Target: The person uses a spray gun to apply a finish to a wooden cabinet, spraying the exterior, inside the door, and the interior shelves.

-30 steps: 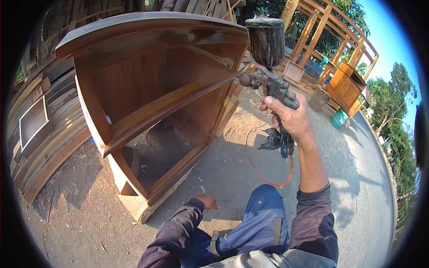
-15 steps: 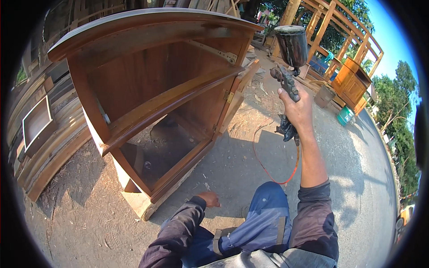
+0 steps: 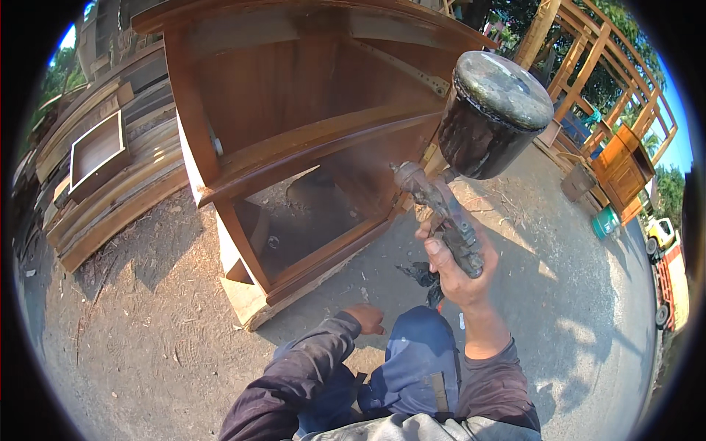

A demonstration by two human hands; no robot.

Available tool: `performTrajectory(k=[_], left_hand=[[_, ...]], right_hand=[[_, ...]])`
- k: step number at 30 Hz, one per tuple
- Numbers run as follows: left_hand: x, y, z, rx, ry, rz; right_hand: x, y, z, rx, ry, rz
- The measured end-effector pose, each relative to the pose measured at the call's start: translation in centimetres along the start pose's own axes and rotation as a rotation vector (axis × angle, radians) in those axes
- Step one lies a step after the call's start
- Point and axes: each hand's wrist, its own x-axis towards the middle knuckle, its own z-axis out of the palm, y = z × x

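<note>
My right hand (image 3: pixel 465 268) is wrapped round the handle of a paint-smeared spray gun (image 3: pixel 441 209). Its dark cup (image 3: pixel 496 110), with a spattered silvery lid, sits on top and covers part of the view behind. The nozzle points left at a brown wooden cabinet (image 3: pixel 323 143) with an open front, and a faint mist hangs before it. Black wrapping (image 3: pixel 418 275) dangles below the handle. Beside my knee, my left hand (image 3: pixel 366 318) is lowered with its fingers curled and nothing visible in them, apart from the cabinet.
Stacked planks (image 3: pixel 140 198) lie at the left, with a shallow framed drawer (image 3: pixel 98 156) on them. A wooden frame (image 3: pixel 588 62), an orange-brown cabinet (image 3: pixel 624 165) and a green bucket (image 3: pixel 605 223) stand at the right. Beyond the road is a truck (image 3: pixel 669 272).
My right hand has brought the spray gun lower, left and closer to the view. Mist now shows at the cabinet. The view has shifted, and my left hand stays low by the knee.
</note>
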Motion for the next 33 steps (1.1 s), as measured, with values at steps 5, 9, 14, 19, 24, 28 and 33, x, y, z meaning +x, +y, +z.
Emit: performTrajectory(k=[5, 9, 14, 19, 24, 28, 33], left_hand=[[-2.3, 2.3, -0.3, 0.059, 0.047, -0.154], [-2.7, -1.0, 3.0, -0.006, 0.599, 0.128], [-3.8, -4.0, 5.2, -0.101, 0.488, -0.064], [-9.0, 6.7, -4.4, 0.066, 0.213, -0.225], [-11.5, 9.5, -4.7, 0.049, 0.369, -0.149], [-13.1, 12.0, -4.8, 0.065, 0.371, -0.166], [-15.4, 14.3, -3.6, 0.121, 0.371, -0.231]], right_hand=[[-0.1, -0.9, 2.3, 0.044, -0.237, -0.215], [0.4, -1.7, 5.3, 0.246, -0.38, -0.276], [2.1, -2.9, 6.3, 0.528, -0.452, -0.204], [2.6, 0.4, -0.9, 0.219, -0.128, -0.122], [2.8, 5.2, -7.6, 0.004, 0.137, 0.107], [2.1, 10.7, -9.2, -0.213, 0.426, -0.053], [-0.1, 12.2, -7.7, -0.093, 0.445, -0.001]])
